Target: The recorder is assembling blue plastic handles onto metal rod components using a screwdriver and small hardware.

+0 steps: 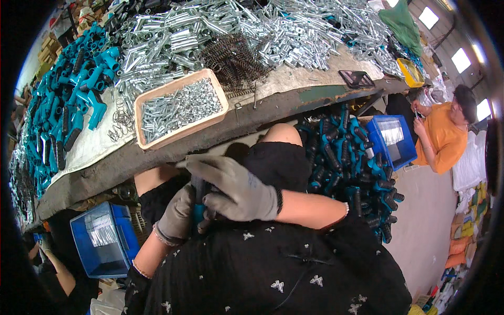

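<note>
Along the near edge of the workbench point(252, 116), a cream tray point(186, 127) of small metal pieces stands between the hands and the heaped silver tubes point(184, 37); dark springs point(231, 56) lie behind it, teal housings point(79, 89) toward the left end. Below that edge, over the lap, is a teal-and-black piece point(199, 211), mostly hidden, its long axis running roughly toward the bench. Both hands are gloved and close together: the left hand point(177, 212) curls around the piece's left side; the right hand point(236, 189), half bent, covers its upper end, whether gripping I cannot tell.
</note>
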A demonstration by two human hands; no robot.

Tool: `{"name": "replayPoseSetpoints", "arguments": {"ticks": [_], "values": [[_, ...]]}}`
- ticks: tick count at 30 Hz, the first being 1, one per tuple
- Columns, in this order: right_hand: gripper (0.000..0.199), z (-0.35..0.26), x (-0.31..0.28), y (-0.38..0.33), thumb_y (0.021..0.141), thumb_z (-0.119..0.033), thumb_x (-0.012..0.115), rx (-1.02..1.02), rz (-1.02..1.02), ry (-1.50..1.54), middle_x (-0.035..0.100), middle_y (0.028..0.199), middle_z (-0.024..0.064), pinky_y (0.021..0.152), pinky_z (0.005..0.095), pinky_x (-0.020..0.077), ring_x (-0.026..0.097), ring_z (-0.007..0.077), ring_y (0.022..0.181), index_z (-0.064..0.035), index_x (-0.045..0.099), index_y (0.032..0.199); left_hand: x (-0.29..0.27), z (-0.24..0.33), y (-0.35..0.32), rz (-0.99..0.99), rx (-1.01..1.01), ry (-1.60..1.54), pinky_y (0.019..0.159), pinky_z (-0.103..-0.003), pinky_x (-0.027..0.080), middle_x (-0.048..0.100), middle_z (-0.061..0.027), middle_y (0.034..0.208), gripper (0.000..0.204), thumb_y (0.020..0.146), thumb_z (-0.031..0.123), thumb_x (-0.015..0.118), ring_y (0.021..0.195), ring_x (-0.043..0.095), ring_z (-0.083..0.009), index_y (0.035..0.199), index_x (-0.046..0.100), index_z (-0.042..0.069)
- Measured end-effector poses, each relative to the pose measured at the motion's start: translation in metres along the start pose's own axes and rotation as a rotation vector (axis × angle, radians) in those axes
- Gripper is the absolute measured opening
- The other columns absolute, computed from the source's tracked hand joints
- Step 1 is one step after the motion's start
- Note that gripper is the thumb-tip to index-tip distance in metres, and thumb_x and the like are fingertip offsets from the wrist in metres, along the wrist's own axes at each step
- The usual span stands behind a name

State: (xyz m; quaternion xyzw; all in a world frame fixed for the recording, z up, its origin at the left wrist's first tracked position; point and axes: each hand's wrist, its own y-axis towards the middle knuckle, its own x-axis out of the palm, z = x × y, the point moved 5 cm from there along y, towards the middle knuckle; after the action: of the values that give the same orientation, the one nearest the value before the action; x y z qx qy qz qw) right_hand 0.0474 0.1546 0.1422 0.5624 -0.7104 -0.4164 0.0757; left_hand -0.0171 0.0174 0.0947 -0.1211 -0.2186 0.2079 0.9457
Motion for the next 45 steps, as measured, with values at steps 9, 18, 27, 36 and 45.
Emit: {"name": "replayPoseSetpoints", "arguments": {"ticks": [9, 18, 27, 36, 45], "values": [[0.023, 0.117, -0.12, 0.063, 0.085, -0.029, 0.072, 0.471, 0.042, -0.902, 0.061, 0.111, 0.0188, 0.096, 0.0475, 0.0438, 0.053, 0.0379, 0.111, -0.0105, 0.073, 0.098, -0.024, -0.006, 0.002, 0.127, 0.139, 0.087, 0.051, -0.025, 0.037, 0.055, 0.0004, 0.072, 0.067, 0.099, 0.065, 0.042, 0.056, 0.049, -0.0111, 0.124, 0.053, 0.004], [0.024, 0.111, -0.144, 0.05, 0.09, -0.02, 0.066, 0.51, 0.149, -0.576, 0.067, 0.094, 0.0117, 0.083, 0.0356, 0.0489, 0.063, 0.0267, 0.089, -0.0041, 0.068, 0.108, -0.024, 0.004, -0.007, 0.148, 0.132, 0.12, 0.051, -0.025, 0.037, 0.053, 0.0006, 0.071, 0.068, 0.097, 0.066, 0.043, 0.056, 0.048, -0.0106, 0.125, 0.053, 0.005], [0.018, 0.017, -0.077, 0.012, 0.091, -0.012, 0.06, 0.044, -0.164, -0.44, 0.068, 0.096, 0.0139, 0.078, 0.0372, 0.0521, 0.065, 0.0288, 0.085, -0.0038, 0.067, 0.106, -0.017, -0.001, -0.002, 0.071, 0.247, 0.342, 0.061, -0.024, 0.039, 0.055, 0.0025, 0.081, 0.068, 0.093, 0.066, 0.054, 0.068, 0.05, -0.0076, 0.119, 0.057, 0.003], [0.026, -0.039, -0.042, -0.014, 0.087, -0.008, 0.065, 0.146, -0.187, -0.318, 0.064, 0.091, 0.0151, 0.074, 0.0428, 0.0516, 0.063, 0.0351, 0.085, -0.0072, 0.064, 0.113, -0.015, -0.001, -0.018, -0.162, 0.249, 0.698, 0.077, -0.032, 0.049, 0.064, -0.0107, 0.092, 0.047, 0.093, 0.037, 0.07, 0.085, 0.059, -0.0163, 0.122, 0.061, 0.0], [0.017, -0.018, -0.013, -0.035, 0.094, -0.014, 0.06, 0.292, -0.093, -0.166, 0.063, 0.098, 0.0153, 0.079, 0.0419, 0.0509, 0.062, 0.0356, 0.089, -0.0042, 0.064, 0.108, -0.03, -0.003, -0.039, 0.178, 0.396, 0.971, 0.086, -0.035, 0.052, 0.07, -0.0175, 0.104, 0.059, 0.085, 0.038, 0.074, 0.097, 0.068, -0.0268, 0.12, 0.059, -0.007]]}}
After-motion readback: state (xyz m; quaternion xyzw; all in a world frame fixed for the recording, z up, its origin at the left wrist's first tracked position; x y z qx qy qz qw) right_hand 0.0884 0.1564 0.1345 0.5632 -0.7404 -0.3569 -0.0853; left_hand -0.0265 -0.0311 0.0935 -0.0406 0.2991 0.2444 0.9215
